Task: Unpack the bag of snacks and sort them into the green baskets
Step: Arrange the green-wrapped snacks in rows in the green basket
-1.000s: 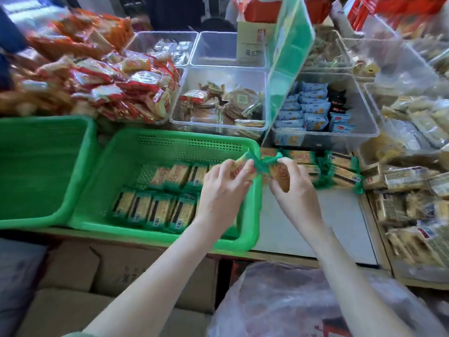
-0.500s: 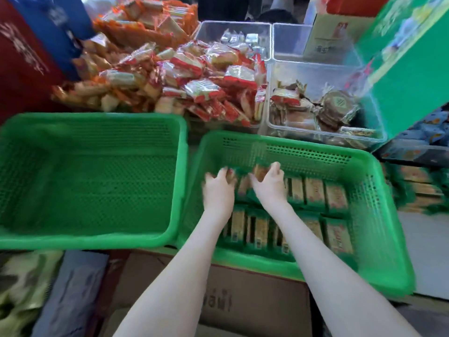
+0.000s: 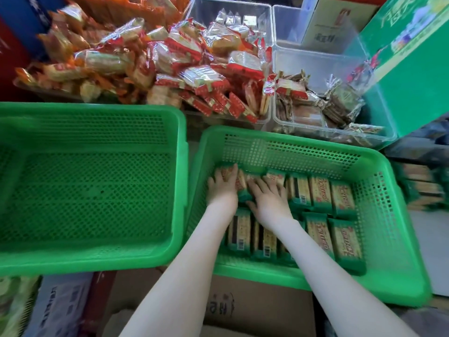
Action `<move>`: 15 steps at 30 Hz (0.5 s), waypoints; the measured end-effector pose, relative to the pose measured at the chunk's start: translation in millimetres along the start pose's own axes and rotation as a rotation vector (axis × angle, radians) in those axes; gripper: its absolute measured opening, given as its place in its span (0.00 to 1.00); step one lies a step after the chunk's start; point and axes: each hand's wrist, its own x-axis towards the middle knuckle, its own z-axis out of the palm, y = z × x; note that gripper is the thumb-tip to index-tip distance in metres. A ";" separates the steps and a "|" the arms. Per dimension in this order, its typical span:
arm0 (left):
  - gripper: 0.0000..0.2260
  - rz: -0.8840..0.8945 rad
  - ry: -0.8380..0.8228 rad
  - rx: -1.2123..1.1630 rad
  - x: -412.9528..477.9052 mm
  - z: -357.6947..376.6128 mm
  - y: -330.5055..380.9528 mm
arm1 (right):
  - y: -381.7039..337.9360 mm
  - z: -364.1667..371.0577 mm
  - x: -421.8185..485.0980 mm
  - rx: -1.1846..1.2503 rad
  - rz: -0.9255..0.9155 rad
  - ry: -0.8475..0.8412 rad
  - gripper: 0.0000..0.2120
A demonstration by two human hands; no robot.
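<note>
Two green baskets stand side by side. The left basket [image 3: 97, 110] holds nothing. The right basket [image 3: 315, 139] holds two rows of green-edged snack packets [image 3: 320, 193], laid flat. Both my hands are inside the right basket, at the left end of its back row. My left hand [image 3: 222, 188] lies with its fingers flat over a packet [image 3: 227, 170] by the basket's left wall. My right hand [image 3: 267, 198] rests beside it with fingers spread on the neighbouring packets. Neither hand grips anything that I can see.
Behind the baskets lies a heap of red and orange snack packets [image 3: 170, 62], and clear bins [image 3: 323, 69] with brown packets. A green carton [image 3: 413, 69] leans at the back right. More green packets [image 3: 418, 186] lie right of the basket. Cardboard boxes [image 3: 243, 307] sit below.
A second ago both hands held green packets to the right of the basket. They carried them left into the right basket, and now lie flat on them in the back row.
</note>
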 end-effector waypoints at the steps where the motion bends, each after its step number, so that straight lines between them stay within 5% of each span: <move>1: 0.38 -0.005 0.007 0.033 -1.4 0.0 0.5 | -2.1 -1.2 0.9 -0.009 0.007 0.016 0.29; 5: 0.36 -0.063 -0.002 0.055 -3.3 -2.8 1.0 | -7.3 -7.9 5.6 0.007 -0.179 0.055 0.36; 8: 0.31 -0.024 -0.035 0.029 -6.0 -2.4 -1.3 | -4.2 -5.3 7.1 -0.038 -0.320 0.026 0.31; 15: 0.41 0.092 -0.079 0.184 -7.8 -5.1 -9.8 | -8.1 0.0 2.3 -0.078 -0.322 0.103 0.28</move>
